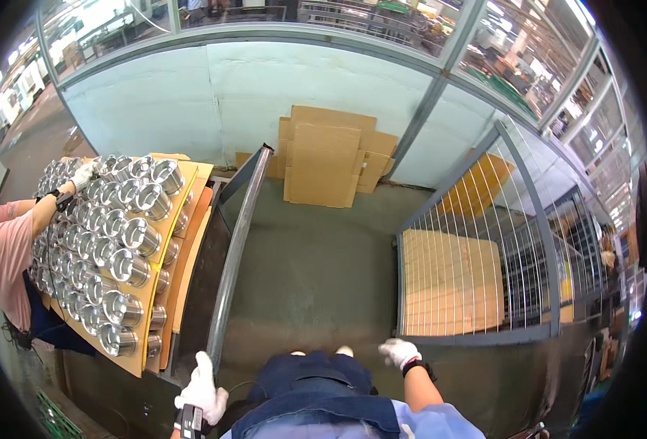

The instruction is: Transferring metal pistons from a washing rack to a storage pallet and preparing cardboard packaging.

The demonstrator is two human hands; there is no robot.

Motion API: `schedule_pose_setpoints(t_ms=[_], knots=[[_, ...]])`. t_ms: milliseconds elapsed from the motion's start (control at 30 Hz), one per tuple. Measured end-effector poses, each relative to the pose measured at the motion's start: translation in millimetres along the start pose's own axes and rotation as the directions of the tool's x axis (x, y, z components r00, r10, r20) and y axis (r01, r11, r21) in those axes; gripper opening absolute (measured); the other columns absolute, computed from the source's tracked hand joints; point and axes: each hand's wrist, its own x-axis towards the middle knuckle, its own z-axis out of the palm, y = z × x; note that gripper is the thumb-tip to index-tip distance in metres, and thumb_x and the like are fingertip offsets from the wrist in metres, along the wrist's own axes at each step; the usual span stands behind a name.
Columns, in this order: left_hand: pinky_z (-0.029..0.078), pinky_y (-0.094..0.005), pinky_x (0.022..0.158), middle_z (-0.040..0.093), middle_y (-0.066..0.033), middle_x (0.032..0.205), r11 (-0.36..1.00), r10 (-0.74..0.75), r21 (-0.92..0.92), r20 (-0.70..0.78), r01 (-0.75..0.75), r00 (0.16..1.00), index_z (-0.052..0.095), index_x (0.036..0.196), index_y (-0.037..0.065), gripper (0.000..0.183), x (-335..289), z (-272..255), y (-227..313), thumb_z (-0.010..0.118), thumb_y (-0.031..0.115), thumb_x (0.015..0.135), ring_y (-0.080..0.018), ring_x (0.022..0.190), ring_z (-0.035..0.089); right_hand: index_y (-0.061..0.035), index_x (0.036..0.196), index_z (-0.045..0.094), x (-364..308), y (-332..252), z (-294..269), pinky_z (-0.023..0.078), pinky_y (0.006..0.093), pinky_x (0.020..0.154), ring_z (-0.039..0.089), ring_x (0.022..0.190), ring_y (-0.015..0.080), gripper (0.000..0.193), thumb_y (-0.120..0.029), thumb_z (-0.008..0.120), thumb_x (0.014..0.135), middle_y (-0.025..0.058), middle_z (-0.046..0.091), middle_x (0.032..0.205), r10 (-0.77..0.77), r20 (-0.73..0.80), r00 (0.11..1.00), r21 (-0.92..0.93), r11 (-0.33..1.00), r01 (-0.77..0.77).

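My left hand (pixel 202 392), in a white glove, is at the lower left beside the near end of a grey metal bar (pixel 237 252). Its fingers stretch forward with the thumb apart, and whether it touches the bar I cannot tell. To the right of my body, my right hand (pixel 399 353), also gloved, hangs in the air with loosely spread fingers and nothing in it. Left of the bar stands a stack of shiny metal cups (pixel 129 267) in rows on cardboard sheets (pixel 150 314). A co-worker's gloved hand (pixel 84 175) reaches onto the far cups.
On the right stands a grey rack (pixel 548 241) with thin wires and a cardboard panel (pixel 451 282). Flattened cardboard boxes (pixel 323 164) lean on the pale wall (pixel 265 80). The co-worker (pixel 5 249) stands at the far left. Grey floor (pixel 312 271) lies ahead.
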Motion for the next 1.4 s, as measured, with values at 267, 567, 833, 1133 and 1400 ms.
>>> schedule_pose_setpoints(t_ms=[267,567,833,1133,1400], knots=[[0.037,-0.053,0.115,0.041,-0.0332,0.151,0.865,-0.487,-0.042,-0.304,0.5,0.819,0.011,0.161,-0.009,0.121,21,18,98,0.083,0.035,0.074,-0.0456,0.136,0.045,-0.014,0.13,0.071,140,91,-59,0.05,0.0445,0.108,0.061,0.13,0.038,0.052,-0.046,0.06,0.091,0.0248,0.064,0.138,0.109,0.346,0.932,-0.008,0.994,-0.114],[0.041,-0.0551,0.108,0.045,-0.0257,0.148,0.747,-0.593,0.03,-0.424,0.665,0.685,0.014,0.163,-0.003,0.124,145,-47,207,0.086,0.038,0.07,-0.0413,0.13,0.051,-0.0012,0.16,0.033,294,110,-261,0.048,0.0417,0.112,0.058,0.134,0.0381,0.107,-0.05,0.078,0.077,0.0249,0.055,0.15,0.207,0.032,0.978,0.483,0.854,-0.197],[0.052,-0.0494,0.097,0.067,-0.0236,0.115,0.716,-0.66,-0.22,-0.52,0.662,0.542,0.049,0.149,0.003,0.076,220,-48,182,0.079,0.019,0.082,-0.0409,0.107,0.067,-0.0001,0.163,0.024,426,124,-313,0.049,0.0437,0.11,0.058,0.133,0.0407,0.121,-0.051,0.085,0.071,0.0261,0.052,0.152,0.239,0.033,0.97,0.425,0.876,-0.23],[0.057,-0.0401,0.085,0.066,-0.0262,0.108,0.663,-0.704,-0.323,0.038,0.675,0.71,0.063,0.13,-0.002,0.062,241,-62,125,0.079,0.009,0.071,-0.0349,0.092,0.07,0.0086,0.162,0.015,545,155,-412,0.046,0.0376,0.114,0.054,0.14,0.0373,0.132,-0.044,0.09,0.066,0.0304,0.051,0.152,0.446,0.105,0.889,0.492,0.754,-0.436],[0.035,-0.0432,0.121,0.049,-0.0273,0.153,0.838,-0.521,-0.481,-0.568,0.257,0.637,0.037,0.157,-0.006,0.082,357,-159,305,0.075,0.012,0.087,-0.0377,0.142,0.048,0.0099,0.162,0.002,723,226,-507,0.036,0.0362,0.119,0.047,0.144,0.03,0.133,-0.016,0.093,0.068,0.0248,0.044,0.159,0.546,0.002,0.838,0.952,0.256,-0.169]])
